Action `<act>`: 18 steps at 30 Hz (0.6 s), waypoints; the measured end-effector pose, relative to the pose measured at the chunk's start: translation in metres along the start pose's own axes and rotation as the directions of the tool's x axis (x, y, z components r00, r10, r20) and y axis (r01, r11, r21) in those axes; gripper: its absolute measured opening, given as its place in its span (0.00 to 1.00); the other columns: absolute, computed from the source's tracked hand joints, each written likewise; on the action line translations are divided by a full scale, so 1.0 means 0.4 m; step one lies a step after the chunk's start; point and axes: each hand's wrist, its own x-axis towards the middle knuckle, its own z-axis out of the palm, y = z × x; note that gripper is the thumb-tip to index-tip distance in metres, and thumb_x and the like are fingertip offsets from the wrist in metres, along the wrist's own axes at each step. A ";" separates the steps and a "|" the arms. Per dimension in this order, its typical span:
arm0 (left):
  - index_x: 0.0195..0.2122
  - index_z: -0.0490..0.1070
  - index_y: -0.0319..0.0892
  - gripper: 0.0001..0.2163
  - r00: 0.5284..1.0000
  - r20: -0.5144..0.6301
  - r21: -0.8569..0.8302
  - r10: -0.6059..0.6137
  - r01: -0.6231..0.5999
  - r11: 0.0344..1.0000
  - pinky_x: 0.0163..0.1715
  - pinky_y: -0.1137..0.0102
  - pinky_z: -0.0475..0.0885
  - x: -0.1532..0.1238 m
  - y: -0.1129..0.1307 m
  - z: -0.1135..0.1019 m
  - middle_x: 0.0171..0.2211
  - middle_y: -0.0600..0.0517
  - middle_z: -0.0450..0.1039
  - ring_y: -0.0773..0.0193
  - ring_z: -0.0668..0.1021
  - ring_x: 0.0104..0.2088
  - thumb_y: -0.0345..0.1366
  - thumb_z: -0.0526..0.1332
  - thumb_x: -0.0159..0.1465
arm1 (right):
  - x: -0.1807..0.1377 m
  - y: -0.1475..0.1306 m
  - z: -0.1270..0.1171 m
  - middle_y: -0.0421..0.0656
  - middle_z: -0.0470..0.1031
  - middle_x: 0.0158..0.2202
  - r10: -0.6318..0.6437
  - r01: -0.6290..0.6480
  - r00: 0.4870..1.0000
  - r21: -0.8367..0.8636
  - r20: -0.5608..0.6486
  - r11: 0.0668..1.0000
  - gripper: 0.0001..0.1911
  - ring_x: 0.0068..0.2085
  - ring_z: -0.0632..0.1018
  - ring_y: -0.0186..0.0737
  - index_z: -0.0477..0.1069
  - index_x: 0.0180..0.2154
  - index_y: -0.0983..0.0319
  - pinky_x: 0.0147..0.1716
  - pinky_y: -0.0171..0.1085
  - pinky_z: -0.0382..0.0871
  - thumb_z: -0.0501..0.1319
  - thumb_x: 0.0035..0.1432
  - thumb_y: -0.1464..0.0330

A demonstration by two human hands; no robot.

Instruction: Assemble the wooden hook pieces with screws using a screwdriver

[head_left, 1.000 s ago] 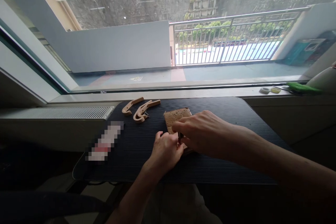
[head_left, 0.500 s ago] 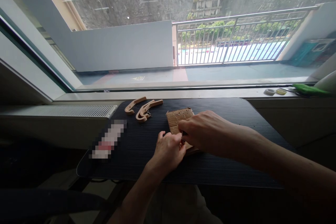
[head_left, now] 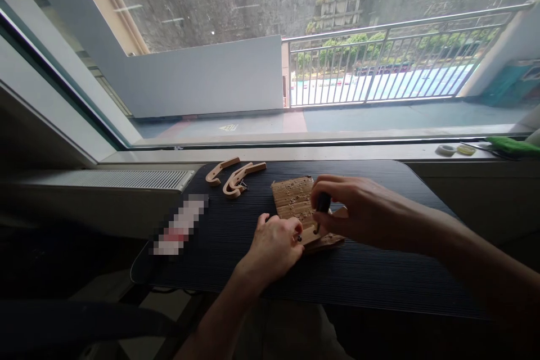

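Observation:
My right hand (head_left: 343,205) is closed around the dark handle of a screwdriver (head_left: 323,202), held almost upright. Its tip points down at a pale wooden hook (head_left: 311,235) lying on a piece of cardboard (head_left: 293,194). The cardboard is brown and pitted with many small holes. My left hand (head_left: 276,242) grips the hook's left end, and its fingers hide much of that part. By those fingertips a small dark screw head (head_left: 299,238) shows at the wood. Whether the screwdriver touches the wood I cannot tell.
More curved wooden hooks (head_left: 236,180) lie at the back left of the black table (head_left: 379,270), with small screws (head_left: 243,185) beside them. A blurred-out flat item (head_left: 181,225) is at the left. Tape rolls (head_left: 446,150) and a green cloth-like thing (head_left: 510,145) rest on the windowsill.
My right hand has moved right, away from my left fingers, and the screwdriver now shows upright. More of the wooden hook and cardboard is uncovered. The view has shifted slightly.

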 end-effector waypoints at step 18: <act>0.35 0.72 0.45 0.07 1.000 -0.006 0.011 0.004 -0.004 1.000 0.45 0.66 0.65 -0.003 0.014 -0.020 0.38 0.51 0.71 0.60 0.73 0.41 0.33 0.60 0.55 | -0.120 0.126 0.101 0.43 0.70 0.41 0.152 -0.158 0.978 0.028 0.144 0.987 0.12 0.32 0.72 0.35 0.73 0.41 0.57 0.32 0.35 0.64 0.52 0.59 0.68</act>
